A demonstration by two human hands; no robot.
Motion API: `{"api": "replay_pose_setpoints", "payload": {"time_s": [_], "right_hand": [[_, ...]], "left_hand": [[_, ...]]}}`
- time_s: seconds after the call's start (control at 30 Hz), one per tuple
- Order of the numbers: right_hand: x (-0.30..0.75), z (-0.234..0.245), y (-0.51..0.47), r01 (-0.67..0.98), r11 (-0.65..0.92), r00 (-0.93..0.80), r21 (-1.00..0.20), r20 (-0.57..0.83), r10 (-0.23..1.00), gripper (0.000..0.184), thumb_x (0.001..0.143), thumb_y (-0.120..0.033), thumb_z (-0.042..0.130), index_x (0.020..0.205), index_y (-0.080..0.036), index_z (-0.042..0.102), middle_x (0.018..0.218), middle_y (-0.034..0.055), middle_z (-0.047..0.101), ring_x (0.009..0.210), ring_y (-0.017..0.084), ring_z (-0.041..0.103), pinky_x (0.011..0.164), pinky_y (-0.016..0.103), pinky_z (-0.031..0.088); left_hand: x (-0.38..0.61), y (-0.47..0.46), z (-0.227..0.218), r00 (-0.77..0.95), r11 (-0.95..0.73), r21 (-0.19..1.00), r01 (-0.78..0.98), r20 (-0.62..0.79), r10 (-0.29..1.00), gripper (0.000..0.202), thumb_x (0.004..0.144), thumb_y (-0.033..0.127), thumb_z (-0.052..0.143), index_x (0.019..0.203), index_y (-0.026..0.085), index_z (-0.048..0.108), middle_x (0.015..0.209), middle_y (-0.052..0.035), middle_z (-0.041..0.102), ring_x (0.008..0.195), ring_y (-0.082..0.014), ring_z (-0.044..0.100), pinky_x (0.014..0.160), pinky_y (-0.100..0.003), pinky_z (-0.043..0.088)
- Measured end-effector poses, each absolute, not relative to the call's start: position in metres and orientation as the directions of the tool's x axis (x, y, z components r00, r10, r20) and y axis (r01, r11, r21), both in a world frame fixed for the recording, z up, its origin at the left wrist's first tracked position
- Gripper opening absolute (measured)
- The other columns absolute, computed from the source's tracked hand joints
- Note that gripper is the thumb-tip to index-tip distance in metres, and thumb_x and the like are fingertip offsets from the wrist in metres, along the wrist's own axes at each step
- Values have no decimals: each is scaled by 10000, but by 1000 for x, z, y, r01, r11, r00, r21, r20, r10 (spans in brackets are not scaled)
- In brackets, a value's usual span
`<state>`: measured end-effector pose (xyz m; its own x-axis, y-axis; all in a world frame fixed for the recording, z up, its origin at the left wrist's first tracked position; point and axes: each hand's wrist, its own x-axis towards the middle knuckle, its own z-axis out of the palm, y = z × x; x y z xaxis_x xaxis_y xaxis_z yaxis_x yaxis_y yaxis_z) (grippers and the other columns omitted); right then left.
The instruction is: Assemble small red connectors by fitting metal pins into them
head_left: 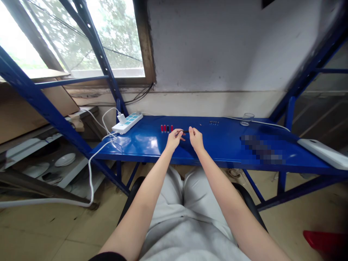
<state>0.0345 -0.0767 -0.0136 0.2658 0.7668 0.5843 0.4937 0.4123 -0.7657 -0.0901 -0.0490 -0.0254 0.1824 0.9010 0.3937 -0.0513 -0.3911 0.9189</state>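
My left hand (175,138) and my right hand (195,137) meet above the front middle of the blue table. Between their fingertips stretches a small dark rod (185,131), one end pinched by each hand. Its exact kind is too small to make out. Just beyond my left hand, several short red and black cylinders (164,128) stand in a row on the tabletop. Farther back to the right of my right hand lie several tiny metallic pieces (214,123) in a small group. A tiny pale bit (200,124) rests near my right hand.
The blue metal table (217,145) has a white power strip (127,123) with a plug and cable at left. A clear glass cup (247,119) lies at back right, near a pixelated dark item (262,149) and a white slab-like object (323,153). Blue posts rise at both ends.
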Motion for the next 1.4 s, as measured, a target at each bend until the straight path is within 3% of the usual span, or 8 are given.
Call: {"api": "replay_pose_setpoints", "payload": {"time_s": [0.3, 0.47, 0.83, 1.4], "right_hand": [[34, -15, -75, 469, 428, 260, -772, 584, 769, 439, 858, -523, 358, 557, -208, 303, 499, -47, 334, 500, 94, 307, 506, 243, 255], [34, -15, -75, 481, 421, 256, -769, 583, 771, 436, 856, -522, 363, 558, -209, 306, 493, -50, 329, 496, 95, 307, 507, 243, 255], [34, -15, -75, 501, 419, 240, -758, 586, 774, 450, 857, -538, 343, 551, -211, 300, 494, -42, 348, 501, 102, 320, 514, 248, 255], [33, -15, -78, 484, 427, 231, -764, 582, 779, 422, 860, -544, 340, 603, -210, 369, 526, -44, 381, 511, 104, 356, 523, 238, 275]], "left_hand": [[-91, -56, -19, 215, -349, 936, -38, 349, 912, 234, 844, 396, 452, 801, 168, 480, 778, -20, 629, 514, -87, 601, 390, -162, 307], [-92, -57, -18, 210, -354, 933, -66, 360, 909, 234, 831, 389, 481, 920, 175, 503, 750, -16, 615, 490, -87, 588, 390, -169, 307], [-92, -56, -19, 210, -344, 939, -21, 341, 917, 253, 838, 429, 457, 805, 179, 466, 715, -1, 614, 470, -77, 570, 390, -164, 318], [-91, -58, -18, 143, -342, 940, 14, 336, 931, 327, 849, 473, 421, 776, 162, 491, 714, -13, 621, 435, -64, 548, 403, -170, 343]]}}
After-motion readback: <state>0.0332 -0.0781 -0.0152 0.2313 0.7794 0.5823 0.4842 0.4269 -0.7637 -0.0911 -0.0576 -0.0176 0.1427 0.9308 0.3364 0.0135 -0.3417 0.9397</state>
